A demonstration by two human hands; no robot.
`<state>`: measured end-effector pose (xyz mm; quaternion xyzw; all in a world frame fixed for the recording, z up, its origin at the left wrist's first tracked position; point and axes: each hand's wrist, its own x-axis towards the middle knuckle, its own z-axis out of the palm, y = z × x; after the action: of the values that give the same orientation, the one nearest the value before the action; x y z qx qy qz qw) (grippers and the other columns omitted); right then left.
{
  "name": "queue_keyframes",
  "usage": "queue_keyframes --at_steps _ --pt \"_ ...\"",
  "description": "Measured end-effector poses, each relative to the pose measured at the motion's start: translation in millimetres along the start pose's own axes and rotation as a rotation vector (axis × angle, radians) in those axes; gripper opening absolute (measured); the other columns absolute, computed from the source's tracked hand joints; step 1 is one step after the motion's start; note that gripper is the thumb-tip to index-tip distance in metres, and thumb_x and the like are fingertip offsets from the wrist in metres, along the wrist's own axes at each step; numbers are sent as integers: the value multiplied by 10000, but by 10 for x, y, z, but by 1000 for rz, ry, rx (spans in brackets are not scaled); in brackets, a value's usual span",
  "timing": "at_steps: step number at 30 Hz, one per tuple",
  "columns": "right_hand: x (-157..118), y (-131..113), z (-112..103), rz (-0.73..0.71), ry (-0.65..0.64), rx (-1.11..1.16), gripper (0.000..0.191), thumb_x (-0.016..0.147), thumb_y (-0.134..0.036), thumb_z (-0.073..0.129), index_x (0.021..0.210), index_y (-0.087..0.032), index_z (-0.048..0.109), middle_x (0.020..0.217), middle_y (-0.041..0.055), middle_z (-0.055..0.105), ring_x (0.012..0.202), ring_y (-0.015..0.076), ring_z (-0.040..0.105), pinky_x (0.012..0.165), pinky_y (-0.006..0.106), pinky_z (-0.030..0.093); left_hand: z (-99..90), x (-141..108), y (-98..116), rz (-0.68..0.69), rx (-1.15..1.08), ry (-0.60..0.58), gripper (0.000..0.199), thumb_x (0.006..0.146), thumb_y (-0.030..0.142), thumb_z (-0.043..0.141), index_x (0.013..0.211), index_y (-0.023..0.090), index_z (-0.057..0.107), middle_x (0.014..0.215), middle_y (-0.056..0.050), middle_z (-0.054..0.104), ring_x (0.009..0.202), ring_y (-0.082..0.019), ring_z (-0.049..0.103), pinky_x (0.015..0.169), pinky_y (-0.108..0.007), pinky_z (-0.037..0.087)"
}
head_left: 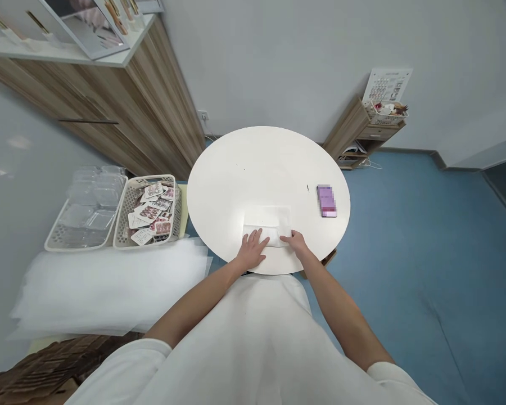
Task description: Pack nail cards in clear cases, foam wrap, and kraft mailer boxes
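Observation:
A thin white foam sheet [270, 216] lies near the front edge of the round white table [253, 163], its near part folded over into a flat strip. My left hand [252, 249] rests on the left end of that fold with fingers spread, pressing it down. At the right end, my right hand [296, 242] pinches the edge of the sheet between thumb and fingers. Whether anything is wrapped inside the fold I cannot tell.
A phone [327, 201] with a blurred screen lies at the table's right, beside a small dark object [307, 188]. To the left stand a basket of printed packets [178, 208], a basket of clear plastic boxes [50, 242] and stacked white sheets [109, 287]. A wooden cabinet [160, 101] stands behind.

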<state>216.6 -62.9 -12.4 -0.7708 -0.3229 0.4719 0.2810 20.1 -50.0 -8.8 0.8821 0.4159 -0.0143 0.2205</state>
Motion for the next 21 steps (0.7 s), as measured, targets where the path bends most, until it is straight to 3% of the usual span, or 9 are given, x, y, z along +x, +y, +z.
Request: queue_keyframes --at_steps 5,11,16,21 --pt "-48 0 -40 -66 51 -96 523 599 -382 635 1057 -202 458 1082 83 563 929 186 562 711 269 459 84 -62 32 -31 0 19 710 692 304 609 1326 277 289 1451 -114 143 1313 -329 129 1020 -525 81" --pt "37 15 -105 -9 42 -149 218 683 -361 492 823 -195 499 804 48 578 680 154 547 549 254 448 146 -37 90 -49 -33 24 690 725 340 572 1337 315 254 1455 -84 142 1313 -314 140 1022 -517 83" --pt "35 -9 -240 -11 41 -126 175 699 -333 459 807 -197 488 739 23 559 598 126 513 513 239 441 170 157 273 -18 -60 -9 669 721 367 574 1323 311 288 1448 -90 165 1304 -314 168 1019 -520 88" --pt "41 -110 -249 -125 -165 -168 221 707 -344 506 865 -191 525 739 2 580 634 121 551 624 258 457 127 236 424 -37 -25 15 666 747 399 526 1342 259 262 1442 -100 189 1300 -315 177 1018 -501 113"
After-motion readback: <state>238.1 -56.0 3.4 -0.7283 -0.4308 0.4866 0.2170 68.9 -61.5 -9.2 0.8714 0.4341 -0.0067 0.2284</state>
